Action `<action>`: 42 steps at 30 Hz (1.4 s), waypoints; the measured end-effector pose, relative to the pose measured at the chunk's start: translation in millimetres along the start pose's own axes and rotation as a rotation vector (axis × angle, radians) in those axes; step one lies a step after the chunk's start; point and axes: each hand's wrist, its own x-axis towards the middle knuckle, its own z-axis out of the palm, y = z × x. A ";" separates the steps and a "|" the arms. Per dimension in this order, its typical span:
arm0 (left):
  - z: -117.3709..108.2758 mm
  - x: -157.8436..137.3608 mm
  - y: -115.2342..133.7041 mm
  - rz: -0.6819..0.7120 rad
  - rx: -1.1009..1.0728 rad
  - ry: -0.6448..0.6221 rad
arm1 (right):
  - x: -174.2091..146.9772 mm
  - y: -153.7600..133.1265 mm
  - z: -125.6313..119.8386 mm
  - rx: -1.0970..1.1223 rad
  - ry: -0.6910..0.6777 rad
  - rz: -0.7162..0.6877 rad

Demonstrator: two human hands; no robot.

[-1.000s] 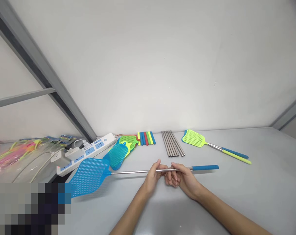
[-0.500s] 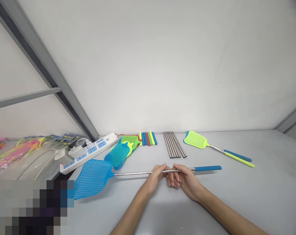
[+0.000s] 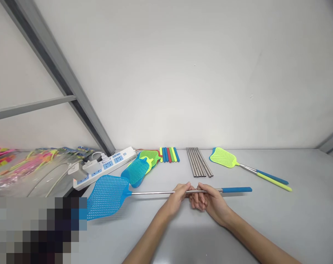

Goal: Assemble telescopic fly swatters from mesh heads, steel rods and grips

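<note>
A blue fly swatter (image 3: 108, 195) with a long metal rod and a blue grip lies level across the view, its mesh head to the left. My left hand (image 3: 178, 198) is closed on the middle of the rod. Close beside it, my right hand (image 3: 213, 201) pinches the same rod nearer the blue grip. The fingers of both hands meet below the rod and partly hide one another. Beyond the hands lie several bare metal tubes (image 3: 198, 163), side by side on the grey table (image 3: 265, 220).
Several coloured grips (image 3: 169, 155) lie in a row near the wall. Left of them are stacked swatter heads (image 3: 137, 170) and a white power strip (image 3: 104, 168) with plugs. Two swatters, the upper one yellow (image 3: 223, 157), rest at right. Plastic-wrapped items (image 3: 25, 168) are at far left.
The whole view has shifted slightly, so things appear a little further right. Both hands keep the same hold on the blue swatter's rod.
</note>
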 end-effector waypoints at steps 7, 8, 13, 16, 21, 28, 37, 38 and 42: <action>-0.8 -0.3 -1.1 0.006 0.001 -0.013 | -0.8 -0.9 1.1 -0.023 -0.005 0.012; -0.8 -0.4 -0.8 0.004 0.000 -0.011 | -1.0 -1.6 1.8 -0.032 -0.003 0.014; -0.7 -1.4 1.8 -0.042 0.026 0.023 | -1.8 -4.3 5.4 -0.084 -0.011 0.028; -0.5 -2.2 3.0 -0.054 0.048 0.058 | -1.5 -3.8 6.5 -0.115 0.001 0.017; -0.3 -3.0 6.1 -0.070 0.075 0.045 | -0.4 -1.0 5.6 -0.128 0.033 0.019; 1.9 -2.2 10.6 -0.109 -0.026 -0.037 | -1.5 -3.4 6.2 -0.133 0.001 0.048; 0.7 -11.8 25.5 -0.357 -0.099 0.082 | -1.9 -15.3 5.6 -0.316 0.105 0.087; -0.7 -13.2 28.1 -0.377 -0.110 0.069 | -2.4 -17.3 6.0 -0.337 0.113 0.078; -5.0 -15.9 33.3 -0.394 -0.133 0.013 | -4.0 -23.5 7.7 -0.389 0.133 0.060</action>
